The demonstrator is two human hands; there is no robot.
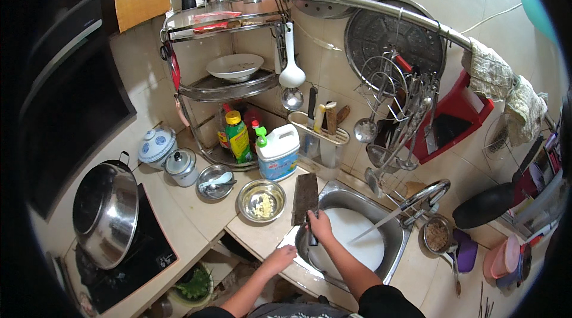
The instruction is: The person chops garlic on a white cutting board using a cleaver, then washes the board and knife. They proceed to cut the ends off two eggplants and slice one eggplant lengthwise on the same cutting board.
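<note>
My right hand (319, 225) grips the dark handle of a cleaver (305, 197). Its broad blade points away from me, over the counter by the left rim of the metal sink. My left hand (284, 257) rests near the sink's front left corner, fingers curled; whether it holds anything I cannot tell. A white round board (353, 233) lies in the sink (395, 259), and water runs onto it from the curved faucet (429, 193). Left of the blade stands a metal bowl (246, 210) with chopped pale yellow pieces (263, 205) in it.
A white jug (278, 150) and a knife holder (328, 139) stand behind the bowl. Further left are a small metal dish (206, 174), lidded jars and a large metal pan (120, 215) over the cooktop. Ladles hang from the rail (380, 5). A strainer (437, 234) lies right of the sink.
</note>
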